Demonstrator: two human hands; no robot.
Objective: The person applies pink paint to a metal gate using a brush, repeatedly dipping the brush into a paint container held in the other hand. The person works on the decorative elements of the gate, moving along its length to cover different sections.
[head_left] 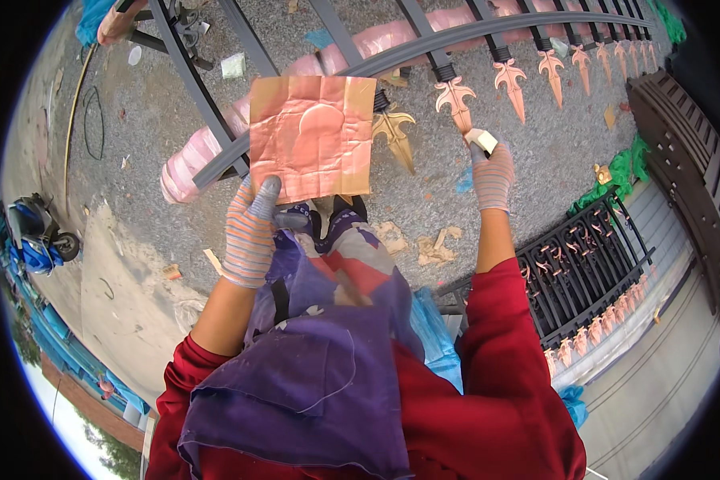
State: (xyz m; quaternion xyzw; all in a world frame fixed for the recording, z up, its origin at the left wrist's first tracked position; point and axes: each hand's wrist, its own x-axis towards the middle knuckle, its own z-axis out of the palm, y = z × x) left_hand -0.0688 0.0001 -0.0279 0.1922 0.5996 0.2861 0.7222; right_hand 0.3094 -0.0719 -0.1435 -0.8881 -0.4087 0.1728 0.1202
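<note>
Both gripping: left hand (250, 238) holding card (312, 144), right hand (494, 178) pinching pad (486, 142) by spearhead (456, 102); overpressing could be causing smears.

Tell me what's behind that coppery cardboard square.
A dark metal rail and a pink-wrapped length appear to pass behind the cardboard square, showing on either side; anything else there is covered.

This wide fisheye peers steeply down from the person's head, over the apron (296, 388) at lower centre, with the hands (246, 238) near mid-frame and the railing (400, 53) bowing across the top.
</note>
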